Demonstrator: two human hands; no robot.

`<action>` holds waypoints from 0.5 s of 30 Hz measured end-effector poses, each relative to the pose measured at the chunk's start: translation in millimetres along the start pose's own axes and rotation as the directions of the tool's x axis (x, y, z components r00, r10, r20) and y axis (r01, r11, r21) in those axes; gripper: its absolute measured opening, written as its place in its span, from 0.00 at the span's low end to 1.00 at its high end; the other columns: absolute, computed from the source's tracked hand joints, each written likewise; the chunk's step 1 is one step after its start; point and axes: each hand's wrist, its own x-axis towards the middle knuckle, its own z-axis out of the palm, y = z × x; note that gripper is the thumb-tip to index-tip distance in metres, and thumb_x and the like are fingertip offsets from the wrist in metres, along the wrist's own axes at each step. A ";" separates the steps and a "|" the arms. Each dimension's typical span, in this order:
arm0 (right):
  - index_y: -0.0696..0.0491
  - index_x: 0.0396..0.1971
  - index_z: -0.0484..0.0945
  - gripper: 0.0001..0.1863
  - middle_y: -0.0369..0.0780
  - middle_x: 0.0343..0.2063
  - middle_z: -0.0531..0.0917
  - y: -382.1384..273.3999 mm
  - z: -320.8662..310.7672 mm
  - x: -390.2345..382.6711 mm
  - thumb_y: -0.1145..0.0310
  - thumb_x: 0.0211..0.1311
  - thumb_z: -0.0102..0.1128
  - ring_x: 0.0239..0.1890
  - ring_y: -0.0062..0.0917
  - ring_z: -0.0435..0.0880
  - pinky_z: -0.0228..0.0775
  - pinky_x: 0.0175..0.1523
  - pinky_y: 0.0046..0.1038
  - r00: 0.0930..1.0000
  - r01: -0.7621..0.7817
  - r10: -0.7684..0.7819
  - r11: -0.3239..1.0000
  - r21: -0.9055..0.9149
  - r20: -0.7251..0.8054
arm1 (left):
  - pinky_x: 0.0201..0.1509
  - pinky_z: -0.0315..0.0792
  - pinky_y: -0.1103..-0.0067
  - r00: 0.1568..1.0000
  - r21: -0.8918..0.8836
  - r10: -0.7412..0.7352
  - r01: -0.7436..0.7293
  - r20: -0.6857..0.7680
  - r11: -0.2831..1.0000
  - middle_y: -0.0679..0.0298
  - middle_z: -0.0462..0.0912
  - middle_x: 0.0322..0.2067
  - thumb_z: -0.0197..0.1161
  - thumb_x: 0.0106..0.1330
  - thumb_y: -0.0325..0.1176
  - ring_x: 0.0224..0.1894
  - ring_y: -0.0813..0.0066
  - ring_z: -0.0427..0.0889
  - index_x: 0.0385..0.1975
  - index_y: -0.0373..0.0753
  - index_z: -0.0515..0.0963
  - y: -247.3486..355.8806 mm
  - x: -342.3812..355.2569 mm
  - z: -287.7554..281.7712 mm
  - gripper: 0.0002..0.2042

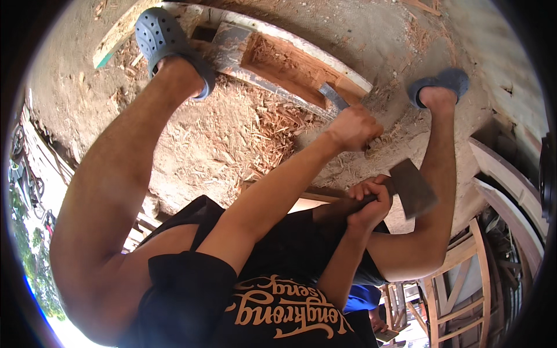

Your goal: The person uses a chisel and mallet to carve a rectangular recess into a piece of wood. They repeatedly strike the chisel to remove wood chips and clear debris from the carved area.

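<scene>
My left hand (355, 129) is closed around the handle of a chisel (333, 96). The chisel's flat metal blade reaches the near right end of a long rectangular hollow (290, 66) cut in a timber beam (235, 43); whether the edge touches wood is unclear. Gripped in my right hand (371, 203) is a short-handled tool with a broad dark head (413, 188); mallet or hatchet, I cannot tell. Its head is held apart from the chisel, to the right and nearer to me. Wood chips lie inside the hollow.
My left clog (165, 40) rests on the beam; my right clog (438, 87) is on the dirt ground. Wood shavings (275, 130) are heaped beside the beam. Wooden frames (461, 290) and curved boards (510, 180) stand at right. A person in blue (362, 297) shows at the lower edge.
</scene>
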 end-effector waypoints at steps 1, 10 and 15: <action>0.50 0.29 0.66 0.08 0.33 0.16 0.63 6.6 2.8 3.1 0.77 0.48 0.50 0.15 0.20 0.62 0.60 0.24 0.26 0.995 0.086 -0.081 0.993 0.076 -0.058 | 0.39 0.73 0.68 1.000 0.033 -0.001 0.001 0.027 0.999 0.66 0.77 0.22 0.65 0.44 0.36 0.30 0.63 0.80 0.24 0.46 0.76 0.9 -0.7 1.4 0.08; 0.54 0.28 0.67 0.08 0.37 0.17 0.65 14.6 13.7 -5.6 0.80 0.46 0.49 0.15 0.24 0.63 0.62 0.24 0.28 0.999 0.044 -0.046 0.997 -0.060 -0.027 | 0.41 0.73 0.70 0.998 0.063 -0.047 0.050 -0.052 0.997 0.67 0.78 0.22 0.64 0.45 0.34 0.31 0.65 0.81 0.23 0.47 0.77 -14.4 -8.6 -14.8 0.05; 0.56 0.30 0.67 0.11 0.40 0.18 0.66 9.9 10.9 -8.8 0.82 0.43 0.48 0.15 0.26 0.64 0.63 0.24 0.29 0.996 0.080 -0.083 0.993 -0.082 -0.034 | 0.37 0.71 0.68 0.991 -0.038 -0.086 0.082 -0.106 0.996 0.66 0.75 0.19 0.64 0.42 0.31 0.28 0.63 0.79 0.20 0.46 0.75 -1.4 4.6 -26.7 0.06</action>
